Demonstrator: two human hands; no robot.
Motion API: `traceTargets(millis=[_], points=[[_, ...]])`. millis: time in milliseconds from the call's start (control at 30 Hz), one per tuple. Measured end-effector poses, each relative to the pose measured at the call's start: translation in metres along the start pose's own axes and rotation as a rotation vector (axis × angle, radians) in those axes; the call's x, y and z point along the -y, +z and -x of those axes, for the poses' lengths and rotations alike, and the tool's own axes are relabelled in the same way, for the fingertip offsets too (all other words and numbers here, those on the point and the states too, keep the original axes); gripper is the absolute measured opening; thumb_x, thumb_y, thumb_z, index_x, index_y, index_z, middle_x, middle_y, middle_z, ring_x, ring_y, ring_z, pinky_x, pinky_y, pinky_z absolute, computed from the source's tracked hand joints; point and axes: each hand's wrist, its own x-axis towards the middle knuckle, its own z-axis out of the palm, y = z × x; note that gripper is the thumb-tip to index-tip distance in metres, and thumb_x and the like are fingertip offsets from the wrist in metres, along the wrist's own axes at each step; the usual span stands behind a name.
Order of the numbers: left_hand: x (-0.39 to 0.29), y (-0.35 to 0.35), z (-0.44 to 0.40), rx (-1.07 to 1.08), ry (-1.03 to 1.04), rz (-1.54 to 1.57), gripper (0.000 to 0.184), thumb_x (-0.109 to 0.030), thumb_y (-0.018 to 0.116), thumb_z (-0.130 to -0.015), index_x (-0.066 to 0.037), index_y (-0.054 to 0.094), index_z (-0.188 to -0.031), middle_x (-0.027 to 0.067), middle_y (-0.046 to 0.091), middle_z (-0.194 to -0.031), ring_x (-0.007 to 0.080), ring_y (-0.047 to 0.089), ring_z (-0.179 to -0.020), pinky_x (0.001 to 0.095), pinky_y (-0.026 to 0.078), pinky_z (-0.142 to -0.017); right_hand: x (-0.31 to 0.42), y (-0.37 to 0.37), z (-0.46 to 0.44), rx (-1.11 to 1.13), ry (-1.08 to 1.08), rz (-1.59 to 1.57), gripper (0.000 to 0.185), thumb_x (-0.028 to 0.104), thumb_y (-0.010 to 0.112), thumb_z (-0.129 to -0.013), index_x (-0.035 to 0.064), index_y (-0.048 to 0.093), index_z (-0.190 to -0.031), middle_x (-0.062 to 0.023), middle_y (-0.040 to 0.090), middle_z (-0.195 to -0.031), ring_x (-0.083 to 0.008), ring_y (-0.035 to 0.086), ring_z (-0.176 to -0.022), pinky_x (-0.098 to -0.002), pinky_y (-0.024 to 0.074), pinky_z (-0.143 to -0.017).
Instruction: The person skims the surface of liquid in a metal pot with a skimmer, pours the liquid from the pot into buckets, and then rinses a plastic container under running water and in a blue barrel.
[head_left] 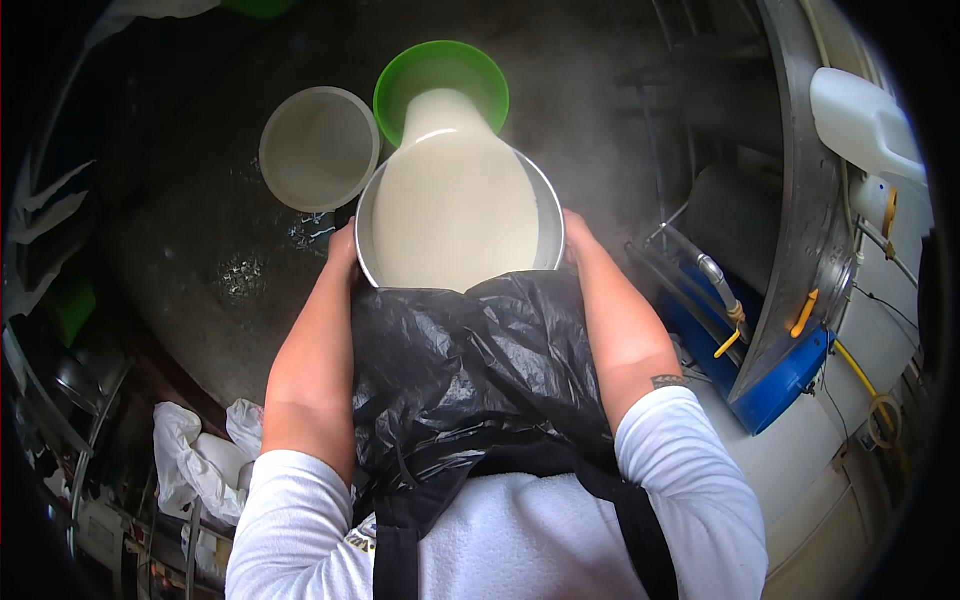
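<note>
A large metal pot (553,215) is tilted forward at my waist, full of creamy off-white liquid (450,215). The liquid runs over its far lip in a broad stream into a bright green tub (386,82) on the floor. My left hand (344,245) grips the pot's left side, and my right hand (577,235) grips its right side. The fingers of both hands are mostly hidden by the pot. A black plastic apron (470,370) lies against the pot's near edge.
A whitish bucket (268,165) stands left of the green tub on the wet dark floor (190,200). At right are a metal counter (800,150), a white jug (860,120), a blue container (785,380) and a metal pipe (712,270). White plastic bags (185,445) hang at lower left.
</note>
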Motion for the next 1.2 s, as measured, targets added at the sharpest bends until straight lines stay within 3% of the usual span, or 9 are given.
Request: traceTargets(millis=[267, 333, 467, 533, 667, 1100, 1200], points=[[0.014, -0.013, -0.038, 0.041, -0.002, -0.039, 0.061, -0.045, 0.057, -0.103, 0.01, 0.064, -0.127, 0.0186, 0.072, -0.12, 0.0268, 0.071, -0.103, 0.0393, 0.055, -0.087, 0.0, 0.001, 0.002, -0.005, -0.021, 0.037, 0.035, 0.021, 0.043, -0.107, 0.0034, 0.062, -0.129, -0.0153, 0.071, -0.114, -0.0276, 0.071, -0.097, -0.0452, 0.0592, -0.085], [0.01, -0.008, -0.03, 0.072, -0.011, 0.024, 0.06, -0.045, 0.057, -0.103, 0.009, 0.066, -0.127, 0.0175, 0.073, -0.119, 0.026, 0.071, -0.101, 0.0399, 0.055, -0.086, 0.002, 0.002, 0.006, -0.026, 0.014, -0.026, 0.031, 0.018, 0.051, -0.103, 0.0025, 0.068, -0.124, -0.0146, 0.073, -0.111, -0.0253, 0.071, -0.095, -0.0402, 0.0567, -0.082], [-0.005, -0.003, -0.006, 0.046, 0.001, -0.037, 0.061, -0.047, 0.058, -0.102, 0.009, 0.066, -0.127, 0.0167, 0.073, -0.118, 0.0257, 0.071, -0.1, 0.0392, 0.055, -0.086, 0.0, 0.001, 0.004, -0.005, 0.001, -0.024, 0.03, 0.018, 0.051, -0.103, 0.0027, 0.068, -0.123, -0.0148, 0.073, -0.109, -0.0256, 0.071, -0.093, -0.0403, 0.0572, -0.081], [0.001, -0.008, -0.023, 0.043, 0.017, -0.089, 0.062, -0.047, 0.059, -0.102, 0.009, 0.066, -0.127, 0.0168, 0.073, -0.118, 0.0253, 0.071, -0.1, 0.0389, 0.055, -0.086, 0.002, 0.003, 0.007, 0.004, 0.001, 0.011, 0.033, 0.019, 0.045, -0.105, 0.0025, 0.063, -0.127, -0.0155, 0.072, -0.109, -0.0274, 0.072, -0.091, -0.0455, 0.0609, -0.079], [0.008, -0.011, -0.038, 0.055, 0.032, -0.119, 0.063, -0.048, 0.059, -0.101, 0.009, 0.066, -0.127, 0.0169, 0.073, -0.118, 0.0248, 0.071, -0.101, 0.0382, 0.055, -0.087, 0.004, 0.005, 0.01, 0.012, 0.028, -0.071, 0.031, 0.017, 0.046, -0.104, 0.0023, 0.064, -0.124, -0.0145, 0.073, -0.102, -0.026, 0.072, -0.084, -0.044, 0.061, -0.075], [0.002, -0.01, -0.031, 0.043, 0.011, -0.154, 0.061, -0.047, 0.06, -0.101, 0.007, 0.066, -0.128, 0.0155, 0.073, -0.12, 0.0242, 0.071, -0.103, 0.0377, 0.055, -0.088, -0.01, -0.001, -0.01, 0.011, 0.01, -0.072, 0.03, 0.018, 0.047, -0.104, 0.0044, 0.065, -0.124, -0.0146, 0.074, -0.105, -0.0273, 0.072, -0.086, -0.0447, 0.0607, -0.075], [-0.007, -0.002, -0.01, 0.114, -0.013, 0.016, 0.057, -0.044, 0.059, -0.102, 0.006, 0.065, -0.13, 0.0148, 0.073, -0.12, 0.0236, 0.071, -0.103, 0.0377, 0.055, -0.088, -0.011, -0.001, -0.012, 0.005, 0.033, -0.071, 0.032, 0.022, 0.05, -0.104, 0.0044, 0.069, -0.124, -0.0143, 0.074, -0.108, -0.0254, 0.071, -0.092, -0.0421, 0.0573, -0.08]])
